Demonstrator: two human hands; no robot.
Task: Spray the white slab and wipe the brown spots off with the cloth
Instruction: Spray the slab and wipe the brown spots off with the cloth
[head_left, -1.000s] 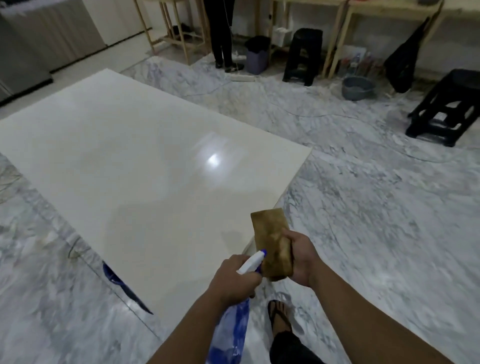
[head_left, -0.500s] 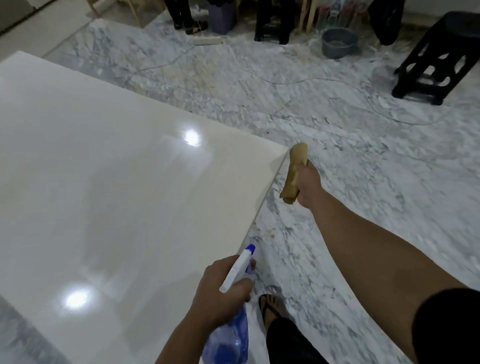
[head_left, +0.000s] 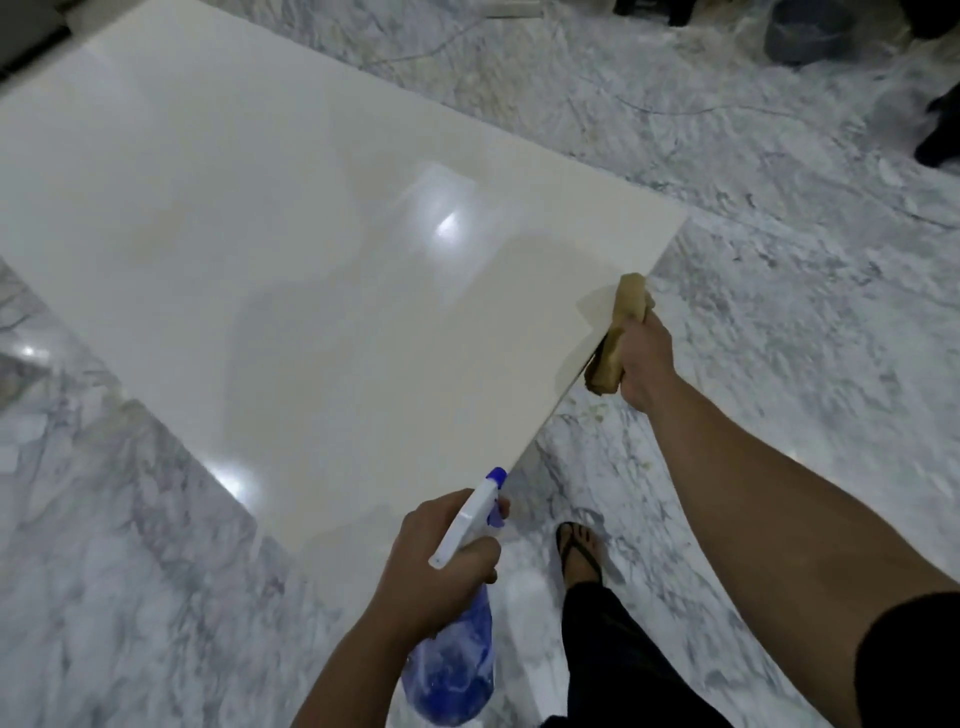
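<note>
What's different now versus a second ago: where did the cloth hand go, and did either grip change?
The right hand carried the folded brown cloth away from the blue spray bottle, out to the white slab's right edge. The left hand kept gripping the bottle low by the near corner. Nothing was let go.

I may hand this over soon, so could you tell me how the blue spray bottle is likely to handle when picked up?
The spray bottle hangs from the left hand by its neck alone, so it is probably light. Its blue body looks translucent, likely thin plastic that gives when squeezed. It looks rounded, so it may roll if laid down.
</note>
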